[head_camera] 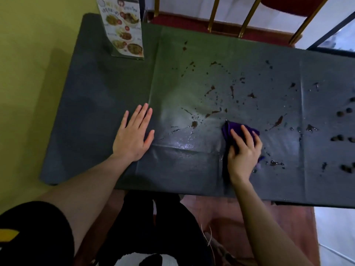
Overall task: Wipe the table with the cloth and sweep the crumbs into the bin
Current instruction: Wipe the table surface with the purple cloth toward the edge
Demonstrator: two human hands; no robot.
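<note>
Pressing cloth, right hand, mid-table.

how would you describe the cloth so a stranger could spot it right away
Start at the dark green table, splattered with brown stains. Near its front edge the right hand presses down on the cloth. It is the only purple thing there, bunched under the fingers.

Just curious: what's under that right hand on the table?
A bunched purple cloth, pressed onto the dark table by the right hand. Whatever spill lies beneath the cloth is hidden.
</note>
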